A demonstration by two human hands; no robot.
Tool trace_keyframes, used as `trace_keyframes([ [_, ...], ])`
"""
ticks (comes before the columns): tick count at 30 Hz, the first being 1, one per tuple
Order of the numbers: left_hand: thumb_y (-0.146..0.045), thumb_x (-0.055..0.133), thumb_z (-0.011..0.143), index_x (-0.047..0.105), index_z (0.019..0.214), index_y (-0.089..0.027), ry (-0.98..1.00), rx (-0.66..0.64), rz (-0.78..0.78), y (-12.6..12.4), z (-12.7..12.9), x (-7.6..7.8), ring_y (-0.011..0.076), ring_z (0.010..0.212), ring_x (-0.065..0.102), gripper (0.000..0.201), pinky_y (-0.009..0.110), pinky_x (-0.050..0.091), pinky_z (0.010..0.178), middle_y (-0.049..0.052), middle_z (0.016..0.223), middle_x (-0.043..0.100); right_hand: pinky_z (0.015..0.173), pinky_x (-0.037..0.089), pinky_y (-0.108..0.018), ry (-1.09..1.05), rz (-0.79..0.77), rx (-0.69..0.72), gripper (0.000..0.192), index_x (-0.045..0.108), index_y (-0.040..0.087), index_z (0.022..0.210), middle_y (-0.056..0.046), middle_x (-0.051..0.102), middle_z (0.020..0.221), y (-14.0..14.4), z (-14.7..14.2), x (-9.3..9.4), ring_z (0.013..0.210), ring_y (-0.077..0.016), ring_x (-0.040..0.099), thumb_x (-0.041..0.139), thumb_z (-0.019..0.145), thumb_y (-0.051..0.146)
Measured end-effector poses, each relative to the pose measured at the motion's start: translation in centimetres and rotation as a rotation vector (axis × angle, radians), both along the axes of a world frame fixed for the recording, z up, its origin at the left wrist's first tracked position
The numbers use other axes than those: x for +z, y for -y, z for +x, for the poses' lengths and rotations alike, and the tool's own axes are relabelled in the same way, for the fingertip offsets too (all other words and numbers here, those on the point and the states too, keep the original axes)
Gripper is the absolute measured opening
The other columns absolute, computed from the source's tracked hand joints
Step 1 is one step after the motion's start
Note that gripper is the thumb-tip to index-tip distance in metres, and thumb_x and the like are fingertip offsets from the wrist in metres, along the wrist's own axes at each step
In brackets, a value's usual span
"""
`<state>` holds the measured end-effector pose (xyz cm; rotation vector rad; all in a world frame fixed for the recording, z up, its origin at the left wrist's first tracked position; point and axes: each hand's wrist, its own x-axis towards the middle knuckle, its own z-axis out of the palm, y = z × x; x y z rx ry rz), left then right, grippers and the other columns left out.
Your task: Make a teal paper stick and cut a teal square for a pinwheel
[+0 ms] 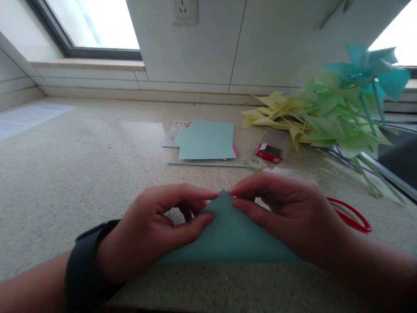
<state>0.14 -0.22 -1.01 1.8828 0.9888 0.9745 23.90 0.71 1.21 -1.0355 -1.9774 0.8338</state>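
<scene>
Pinching the top corner of a teal paper triangle (233, 237), I have my left hand (153, 228) and my right hand (289, 213) meeting at its point, near the front edge of the worktop (81, 174). The fingers of both hands are closed on the paper: the left thumb lies flat on the sheet, and the right thumb and forefinger nip the tip. The sheet lies flat with its long folded edge toward me, so I judge one diagonal fold is made and the corners are just being matched; any further folding or cutting looks undone.

Red scissors (350, 215) lie just behind my right hand, partly hidden by it. Toward the middle of the worktop sits a stack of teal sheets (206, 140) with a pink one peeking out beneath, a thin teal stick (205, 164) in front of it, and a small red box (272, 150) standing open. Finished pinwheels (329, 115) in yellow, green and blue lie heaped at the right edge.

The printed packet under the stack and the box's label are too blurred to read.
</scene>
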Motion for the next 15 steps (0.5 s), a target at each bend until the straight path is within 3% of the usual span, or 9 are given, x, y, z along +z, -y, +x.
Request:
trace_keyframes([
  [15, -0.016, 0.075, 0.083, 0.075, 0.114, -0.029, -0.006, -0.011, -0.016, 0.10, -0.07, 0.19, 0.0107, 0.070, 0.068, 0.034, 0.016, 0.056, 0.062, -0.003, 0.082, 0.076, 0.061, 0.056, -0.023, 0.001, -0.008, 0.009, 0.010, 0.073, 0.021, 0.096, -0.001, 0.075, 0.079, 0.15, 0.18, -0.12, 0.069, -0.0138, 0.069, 0.070, 0.087, 0.021],
])
